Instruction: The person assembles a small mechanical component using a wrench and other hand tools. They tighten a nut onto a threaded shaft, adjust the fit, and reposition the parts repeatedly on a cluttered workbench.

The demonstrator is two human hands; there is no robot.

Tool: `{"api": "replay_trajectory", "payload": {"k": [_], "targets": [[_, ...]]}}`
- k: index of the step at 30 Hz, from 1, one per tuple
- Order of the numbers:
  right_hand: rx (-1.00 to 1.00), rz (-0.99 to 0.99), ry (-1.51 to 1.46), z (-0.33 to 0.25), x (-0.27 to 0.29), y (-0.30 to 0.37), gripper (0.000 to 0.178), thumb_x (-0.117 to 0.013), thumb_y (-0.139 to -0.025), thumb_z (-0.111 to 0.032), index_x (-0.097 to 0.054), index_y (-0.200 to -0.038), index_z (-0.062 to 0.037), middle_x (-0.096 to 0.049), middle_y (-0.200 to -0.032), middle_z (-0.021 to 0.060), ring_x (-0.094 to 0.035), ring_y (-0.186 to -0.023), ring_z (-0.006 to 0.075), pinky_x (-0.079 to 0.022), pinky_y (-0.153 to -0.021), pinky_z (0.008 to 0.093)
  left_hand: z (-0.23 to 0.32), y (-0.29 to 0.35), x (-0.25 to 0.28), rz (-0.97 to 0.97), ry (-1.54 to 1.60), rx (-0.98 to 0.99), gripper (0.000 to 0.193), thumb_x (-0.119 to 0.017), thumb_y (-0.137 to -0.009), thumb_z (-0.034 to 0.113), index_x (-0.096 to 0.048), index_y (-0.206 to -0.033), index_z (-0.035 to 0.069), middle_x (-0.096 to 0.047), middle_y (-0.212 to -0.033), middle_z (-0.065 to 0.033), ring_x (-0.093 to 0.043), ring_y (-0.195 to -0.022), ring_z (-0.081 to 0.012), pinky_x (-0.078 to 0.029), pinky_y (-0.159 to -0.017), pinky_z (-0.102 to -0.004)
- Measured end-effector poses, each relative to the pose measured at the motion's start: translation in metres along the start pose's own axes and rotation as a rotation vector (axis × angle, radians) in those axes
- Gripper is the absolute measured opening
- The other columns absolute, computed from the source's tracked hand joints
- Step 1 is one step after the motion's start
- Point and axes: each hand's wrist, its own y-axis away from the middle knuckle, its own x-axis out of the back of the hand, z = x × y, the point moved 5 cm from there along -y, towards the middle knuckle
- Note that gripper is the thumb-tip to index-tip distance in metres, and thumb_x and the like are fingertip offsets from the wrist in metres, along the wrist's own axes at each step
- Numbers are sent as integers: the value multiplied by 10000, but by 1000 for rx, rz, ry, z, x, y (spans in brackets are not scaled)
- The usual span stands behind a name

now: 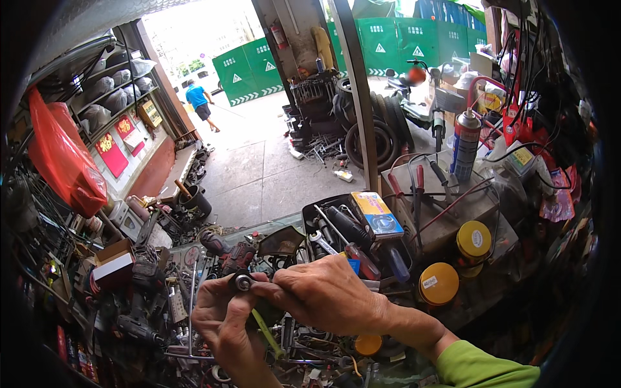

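Note:
Both hands meet over a cluttered workbench. My left hand (226, 323) is closed around a small dark part with a shiny round metal end (244, 282), whose exact kind I cannot make out. From the right, my right hand (330, 291) reaches across with its fingers pinched together, the tips right beside that metal end. Whatever those fingertips may hold is hidden. Just below the hands shows a yellow-green strip (267, 333), partly covered by my left hand. Behind them lie a red and black power tool (236, 255) and a wrench (321, 242).
An open tool tray (310, 216) holds screwdrivers and a blue-yellow box (377, 215). Right of it are yellow-lidded tins (438, 283) and a spray can (465, 145). A cordless drill (139, 323) lies left. Beyond the bench, a person in blue (197, 97) is outside; tyres (378, 142) lean by a post.

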Motion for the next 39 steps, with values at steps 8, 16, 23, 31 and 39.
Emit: {"api": "replay_trajectory", "payload": {"k": [8,16,23,31,39], "targets": [[97,43,-112,-6,26,-2,376,-702,-854,-263,-508,-611,-52,-513,-573,74,-510,-487,273,-373,-461,387,2,0,5,-14,47,44,153,-595,-776,-59,-572,-925,-88,-677,-840,-191,-664,-759,-195,-530,-754,-270],[156,85,142,-1,47,-3,279,-862,-688,-275,-671,-675,-73,-536,-549,16,-515,-484,182,-405,-480,320,1,5,3,-171,-124,143,171,-637,-784,-61,-605,-951,-77,-673,-843,-95,-625,-749,-93,-492,-724,-209],[80,15,233,1,56,2,440,-732,-766,-485,-622,-651,-74,-567,-653,30,-569,-699,238,-433,-594,376,-6,6,1,-281,-269,201,162,-637,-772,-59,-613,-932,-72,-690,-847,-102,-642,-763,-99,-497,-738,-214],[80,54,195,2,56,1,277,-858,-675,-319,-712,-731,-90,-577,-599,18,-568,-597,185,-439,-533,318,-3,7,-2,-245,-292,186,150,-631,-781,-51,-611,-928,-66,-678,-850,-87,-627,-757,-93,-491,-720,-213],[-107,73,-28,14,29,-5,374,-684,-856,-384,-671,-720,-35,-627,-664,119,-629,-629,303,-465,-563,395,-9,1,4,-33,-15,75,171,-635,-776,-32,-597,-941,-60,-665,-872,-91,-616,-778,-108,-486,-788,-231]]}}
